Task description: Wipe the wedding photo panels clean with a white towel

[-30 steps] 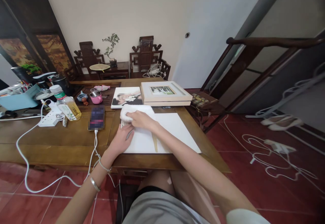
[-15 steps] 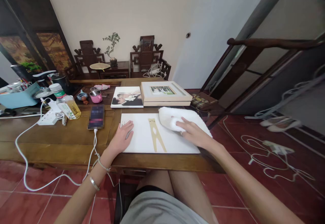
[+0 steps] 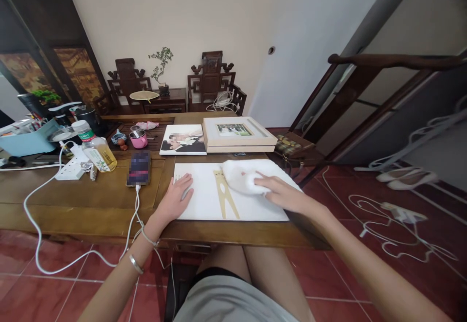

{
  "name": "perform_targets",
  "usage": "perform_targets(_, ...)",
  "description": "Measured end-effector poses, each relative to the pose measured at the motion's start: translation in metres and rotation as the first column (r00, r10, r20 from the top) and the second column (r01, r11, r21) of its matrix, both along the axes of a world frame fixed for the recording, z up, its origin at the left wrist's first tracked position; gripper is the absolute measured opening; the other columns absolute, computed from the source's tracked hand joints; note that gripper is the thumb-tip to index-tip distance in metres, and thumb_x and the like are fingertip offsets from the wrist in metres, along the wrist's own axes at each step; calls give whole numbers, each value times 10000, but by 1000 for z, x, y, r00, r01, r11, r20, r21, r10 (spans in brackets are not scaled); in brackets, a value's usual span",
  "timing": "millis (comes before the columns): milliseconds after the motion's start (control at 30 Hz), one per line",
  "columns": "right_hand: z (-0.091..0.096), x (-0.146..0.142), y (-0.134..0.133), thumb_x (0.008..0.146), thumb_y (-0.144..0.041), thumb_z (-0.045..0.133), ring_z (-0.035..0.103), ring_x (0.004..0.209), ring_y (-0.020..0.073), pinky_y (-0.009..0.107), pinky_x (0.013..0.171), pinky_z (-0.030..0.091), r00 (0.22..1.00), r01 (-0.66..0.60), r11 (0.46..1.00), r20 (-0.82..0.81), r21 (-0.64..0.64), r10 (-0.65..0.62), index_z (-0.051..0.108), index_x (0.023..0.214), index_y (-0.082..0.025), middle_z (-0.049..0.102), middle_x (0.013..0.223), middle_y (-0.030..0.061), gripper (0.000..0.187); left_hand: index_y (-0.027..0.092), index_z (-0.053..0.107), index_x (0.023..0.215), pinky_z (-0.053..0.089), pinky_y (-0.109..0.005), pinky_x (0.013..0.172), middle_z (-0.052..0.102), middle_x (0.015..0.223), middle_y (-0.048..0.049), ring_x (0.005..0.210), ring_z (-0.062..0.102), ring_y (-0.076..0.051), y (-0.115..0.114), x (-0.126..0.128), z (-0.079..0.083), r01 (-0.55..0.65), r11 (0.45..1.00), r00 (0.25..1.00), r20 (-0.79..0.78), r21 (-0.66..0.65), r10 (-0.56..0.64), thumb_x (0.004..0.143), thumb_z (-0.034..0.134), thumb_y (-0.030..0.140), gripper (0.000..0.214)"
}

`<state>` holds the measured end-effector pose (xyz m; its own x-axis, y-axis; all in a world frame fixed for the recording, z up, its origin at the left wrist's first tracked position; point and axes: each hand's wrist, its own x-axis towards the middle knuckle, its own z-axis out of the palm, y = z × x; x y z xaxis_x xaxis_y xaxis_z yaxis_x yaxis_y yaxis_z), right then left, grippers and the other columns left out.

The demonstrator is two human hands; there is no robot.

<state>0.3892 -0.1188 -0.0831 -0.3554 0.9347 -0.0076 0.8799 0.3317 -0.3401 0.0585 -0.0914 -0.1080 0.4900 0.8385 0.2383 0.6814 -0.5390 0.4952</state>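
Note:
A white board [image 3: 204, 200] lies flat at the near edge of the wooden table [image 3: 91, 200], with a tan wooden stand piece [image 3: 224, 195] on its middle. My left hand [image 3: 175, 199] rests flat on the board's left part, fingers spread. My right hand [image 3: 277, 191] presses a white cloth [image 3: 237, 176] onto the board's right half, fingers curled over the cloth's edge.
Behind the board lie a photo print [image 3: 183, 139] and stacked framed pictures [image 3: 237, 134]. To the left are a phone [image 3: 139, 168] on a white cable, a drink bottle [image 3: 95, 151], a power strip [image 3: 71, 169] and a pink cup [image 3: 138, 139]. Cables lie on the red tile floor at right.
My right hand swept the cloth from the board's top left corner across to its right side, then back slightly leftward. My left hand stayed flat in place.

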Motion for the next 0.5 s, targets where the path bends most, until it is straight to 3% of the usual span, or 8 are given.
perform_targets(133,4,-8,48,705,-154,397,480,1201,297,414,992,378,998,49,998,-39,38,-47,599,1120,-165,637,1115,99,463,191,501,1281,134,-528,1125,440,1408,-89,1346,335,-219,0,-1,1,1,1000,1000,10,1,-1,926,366,281,390)
perform_targets(233,5,-11,58,700,-145,391,463,1216,289,402,994,372,998,39,998,-53,46,-36,612,1078,-176,645,1069,87,438,184,501,1282,136,-529,1125,439,1408,-92,1347,333,-219,1,-1,1,-1,1000,1000,8,-6,1,923,366,267,392)
perform_targets(367,1,-8,33,667,-166,383,379,1291,299,430,997,372,998,16,999,-59,44,-14,593,1100,-179,621,1141,77,481,179,508,1273,137,-537,1122,445,1403,-95,1343,340,-219,1,-1,1,-6,1000,1000,6,-10,6,919,366,251,389)
perform_targets(500,4,-2,-24,664,-201,382,334,1322,312,445,993,384,998,-21,999,-60,-48,18,583,1125,-186,560,1278,75,503,176,505,1275,143,-542,1119,440,1406,-98,1345,337,-218,1,0,0,-10,1000,1000,4,-7,10,917,367,249,390)
